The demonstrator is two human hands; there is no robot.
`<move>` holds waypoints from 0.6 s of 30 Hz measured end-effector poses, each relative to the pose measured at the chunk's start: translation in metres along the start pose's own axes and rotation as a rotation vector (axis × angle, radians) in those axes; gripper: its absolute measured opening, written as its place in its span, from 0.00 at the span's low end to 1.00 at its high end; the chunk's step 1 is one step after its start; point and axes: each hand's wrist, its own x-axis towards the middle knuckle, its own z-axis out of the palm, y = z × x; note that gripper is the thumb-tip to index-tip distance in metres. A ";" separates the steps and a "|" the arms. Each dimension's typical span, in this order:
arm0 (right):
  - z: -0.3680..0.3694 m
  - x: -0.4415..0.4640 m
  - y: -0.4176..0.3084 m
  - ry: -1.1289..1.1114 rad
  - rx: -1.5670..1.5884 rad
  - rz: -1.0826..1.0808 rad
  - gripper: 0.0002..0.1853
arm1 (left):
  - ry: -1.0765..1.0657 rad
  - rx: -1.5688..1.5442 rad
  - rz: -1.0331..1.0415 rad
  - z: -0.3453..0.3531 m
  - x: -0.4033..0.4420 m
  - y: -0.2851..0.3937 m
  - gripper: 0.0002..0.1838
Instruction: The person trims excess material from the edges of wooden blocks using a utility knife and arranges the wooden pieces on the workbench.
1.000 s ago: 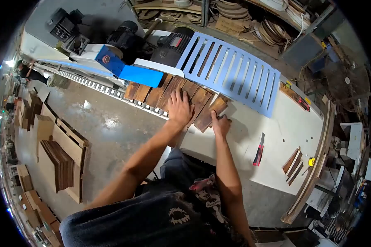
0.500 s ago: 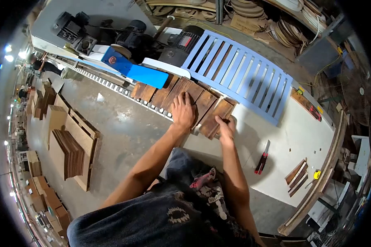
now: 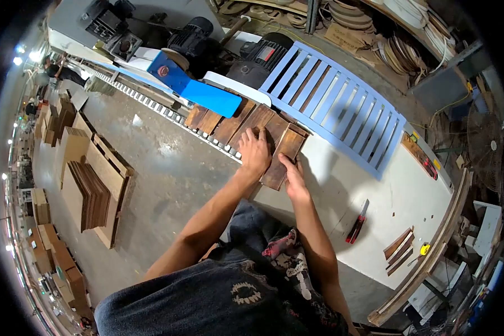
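Brown wooden boards [image 3: 228, 128] lie side by side on the machine's white toothed conveyor [image 3: 151, 103], the far ones passing beneath a blue metal guard [image 3: 210, 97]. My left hand [image 3: 254, 152] rests flat on the boards with its fingers somewhat spread. At the near end of the row, my right hand [image 3: 294, 178] has its thumb on top of the last board [image 3: 291, 143] and its fingers along the right edge, partly hidden. This board sits against its neighbour, seemingly slightly on top of it.
A blue slatted panel [image 3: 336, 106] lies behind the white table [image 3: 341, 196]. On the table are a red utility knife [image 3: 357, 223], thin wood strips [image 3: 399, 250] and a yellow tape measure [image 3: 425, 248]. Black motors [image 3: 261, 61] stand behind the guard. Another person [image 3: 64, 73] is far left.
My right hand has brought the last board left against the row, closing the gap seen half a second ago. My left hand stays on the boards. The camera view has shifted slightly.
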 end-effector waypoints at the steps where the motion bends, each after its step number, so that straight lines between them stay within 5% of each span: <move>1: -0.005 0.003 -0.001 -0.011 0.002 0.013 0.55 | -0.023 -0.024 -0.009 0.001 -0.001 0.002 0.40; 5: -0.016 -0.008 -0.022 -0.013 0.068 0.058 0.35 | -0.243 -0.200 -0.088 -0.021 -0.001 0.015 0.42; 8: -0.053 0.009 -0.004 0.028 0.044 0.106 0.40 | -0.289 -0.249 0.009 0.007 -0.004 0.010 0.39; 11: -0.052 -0.018 -0.024 0.096 0.041 0.007 0.32 | -0.254 -0.186 -0.005 -0.012 -0.010 0.023 0.36; 18: -0.044 -0.010 -0.029 0.060 0.099 -0.004 0.41 | -0.116 -0.246 -0.058 0.003 -0.023 0.025 0.29</move>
